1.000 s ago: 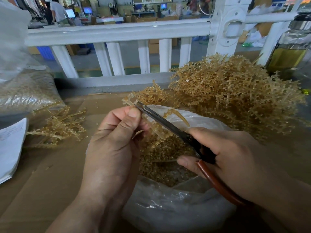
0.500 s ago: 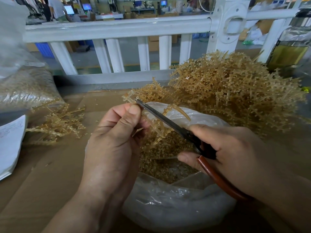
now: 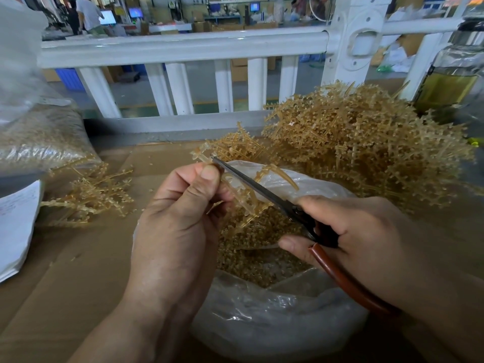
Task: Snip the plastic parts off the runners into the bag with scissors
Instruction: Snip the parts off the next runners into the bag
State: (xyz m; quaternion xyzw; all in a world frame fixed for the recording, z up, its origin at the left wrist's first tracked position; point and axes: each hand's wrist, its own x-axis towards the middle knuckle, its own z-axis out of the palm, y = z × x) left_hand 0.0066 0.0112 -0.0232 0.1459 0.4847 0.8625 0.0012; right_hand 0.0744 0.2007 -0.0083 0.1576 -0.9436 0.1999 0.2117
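While the left hand [image 3: 178, 226] pinched a translucent amber plastic runner [image 3: 245, 205] between thumb and curled fingers, the right hand [image 3: 361, 237] gripped the dark-bladed scissors with red-brown handles [image 3: 251, 182], fingers wrapped round the handle loops. The blades read as one dark line laid across the runner, tip just beside the left thumb; no gap between them could be made out. The runner was held directly above the open mouth of the clear plastic bag [image 3: 262, 318], which stood on the cardboard-covered table [image 3: 78, 271] and already held a deep layer of small amber snipped parts [image 3: 256, 244].

Assessment: the step in hand was the cutting stroke along one row of parts on this runner. Parts remained on the lower side of the runner, so the next move probably called for opening the blades, shifting them to the next row or turning the runner in the left fingers, with the work kept over the bag mouth so the cut pieces dropped inside.

A large tangled heap of uncut amber runners [image 3: 366, 148] lay behind and right of the bag, touching its rim; a smaller scatter of amber runners [image 3: 91, 195] lay to the left, well apart.

Compared with the frame half a second earlier, little differed: both grips were unchanged, the blade tip sat at the same place by the thumb, and the runner had not visibly shortened.
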